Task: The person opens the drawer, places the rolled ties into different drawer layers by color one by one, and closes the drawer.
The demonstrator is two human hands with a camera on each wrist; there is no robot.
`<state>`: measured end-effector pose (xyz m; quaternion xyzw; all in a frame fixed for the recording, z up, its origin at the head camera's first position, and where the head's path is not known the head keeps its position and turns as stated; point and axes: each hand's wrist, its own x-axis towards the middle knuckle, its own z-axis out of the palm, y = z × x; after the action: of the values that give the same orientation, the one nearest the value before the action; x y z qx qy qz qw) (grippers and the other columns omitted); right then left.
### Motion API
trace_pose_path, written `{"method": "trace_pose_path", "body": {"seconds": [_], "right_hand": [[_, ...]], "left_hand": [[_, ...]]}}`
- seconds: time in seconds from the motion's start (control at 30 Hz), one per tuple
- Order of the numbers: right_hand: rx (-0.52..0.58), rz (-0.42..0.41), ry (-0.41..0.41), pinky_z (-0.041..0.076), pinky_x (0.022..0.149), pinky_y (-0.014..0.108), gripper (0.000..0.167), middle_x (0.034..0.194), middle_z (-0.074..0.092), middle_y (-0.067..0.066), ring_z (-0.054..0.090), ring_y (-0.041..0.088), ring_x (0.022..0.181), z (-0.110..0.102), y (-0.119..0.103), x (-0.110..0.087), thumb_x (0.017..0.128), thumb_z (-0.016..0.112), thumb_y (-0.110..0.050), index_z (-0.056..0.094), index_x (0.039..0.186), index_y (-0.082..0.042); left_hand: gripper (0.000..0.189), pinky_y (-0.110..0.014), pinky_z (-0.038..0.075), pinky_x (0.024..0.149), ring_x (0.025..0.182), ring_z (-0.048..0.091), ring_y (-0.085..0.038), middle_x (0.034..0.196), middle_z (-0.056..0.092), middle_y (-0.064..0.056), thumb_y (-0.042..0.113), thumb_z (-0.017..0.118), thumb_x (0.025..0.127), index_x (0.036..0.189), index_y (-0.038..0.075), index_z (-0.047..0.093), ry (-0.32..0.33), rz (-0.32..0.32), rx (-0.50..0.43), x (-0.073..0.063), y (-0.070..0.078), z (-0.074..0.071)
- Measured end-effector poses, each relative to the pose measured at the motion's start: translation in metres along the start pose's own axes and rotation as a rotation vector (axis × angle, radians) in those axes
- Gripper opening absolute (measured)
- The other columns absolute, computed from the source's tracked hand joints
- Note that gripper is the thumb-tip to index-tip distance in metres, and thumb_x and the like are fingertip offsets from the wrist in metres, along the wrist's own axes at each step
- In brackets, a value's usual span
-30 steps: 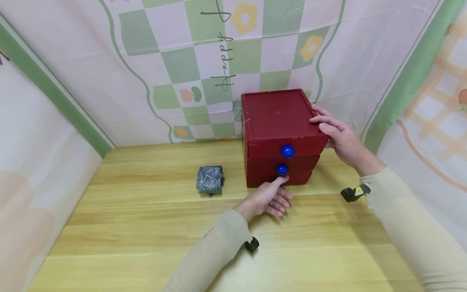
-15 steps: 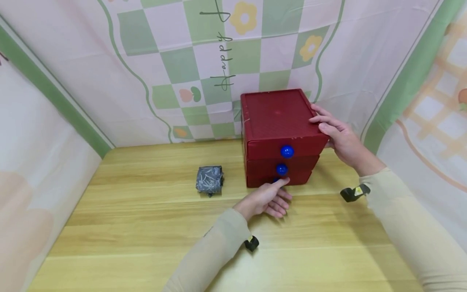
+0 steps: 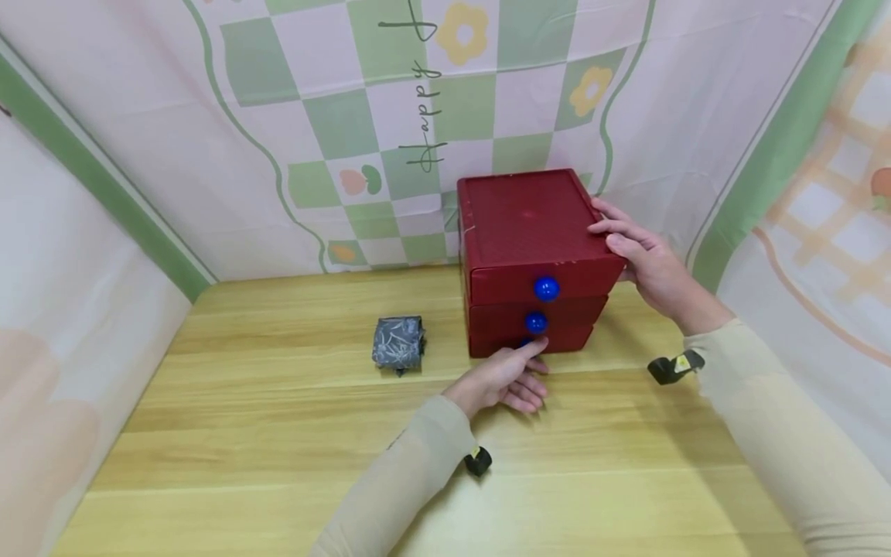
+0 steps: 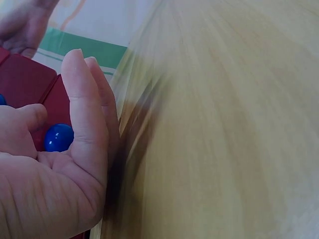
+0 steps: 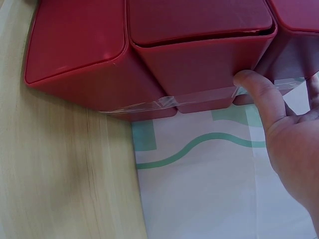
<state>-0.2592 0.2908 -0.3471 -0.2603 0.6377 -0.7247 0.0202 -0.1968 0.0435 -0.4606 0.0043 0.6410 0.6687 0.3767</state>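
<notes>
A red three-drawer box point(image 3: 532, 220) stands on the wooden table, its drawers pushed in and a blue ball knob on each front. My left hand point(image 3: 501, 381) is at the lowest drawer, palm sideways. The lowest knob point(image 4: 59, 138) sits between the thumb point(image 4: 32, 115) and the nearly straight fingers point(image 4: 84, 107); most of it is hidden in the head view. My right hand point(image 3: 650, 263) rests along the box's upper right edge with spread fingers. In the right wrist view its thumb presses the box's side, beside a strip of clear tape point(image 5: 204, 96).
A folded dark grey patterned cloth bundle point(image 3: 398, 343) lies on the table point(image 3: 278, 433), left of the box. Printed curtains point(image 3: 334, 232) hang behind the table and at both sides, close to the back of the box.
The left thumb has shifted slightly, so more of the lowest knob shows, and the left fingers have drawn in a little. Right hand, box and cloth bundle have stayed put.
</notes>
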Motion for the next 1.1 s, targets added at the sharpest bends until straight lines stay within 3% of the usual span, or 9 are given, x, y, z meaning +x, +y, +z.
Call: {"method": "trace_pose_path", "body": {"seconds": [0.47,1.1], "right_hand": [[0.001,-0.002,-0.009,0.06,0.072,0.028,0.031,0.166,0.022,0.001,0.024,0.028,0.146,-0.0004,-0.0013,0.0029,0.107,0.047,-0.008,0.064,0.132,-0.002],[-0.004,0.005,-0.002,0.06,0.073,0.028,0.031,0.166,0.022,0.002,0.021,0.028,0.147,-0.0005,-0.0006,0.0001,0.107,0.047,-0.009,0.065,0.131,-0.003]], "left_hand": [[0.064,-0.031,0.058,0.052,0.058,0.067,-0.019,0.078,0.07,-0.013,0.065,0.051,0.098,0.113,0.004,0.066,0.021,-0.007,-0.012,0.0036,0.0029,-0.0008],[0.054,-0.031,0.058,0.05,0.055,0.067,-0.019,0.075,0.07,-0.012,0.054,0.052,0.102,0.11,0.003,0.067,0.029,-0.003,-0.029,0.0059,0.0003,0.0024]]}}
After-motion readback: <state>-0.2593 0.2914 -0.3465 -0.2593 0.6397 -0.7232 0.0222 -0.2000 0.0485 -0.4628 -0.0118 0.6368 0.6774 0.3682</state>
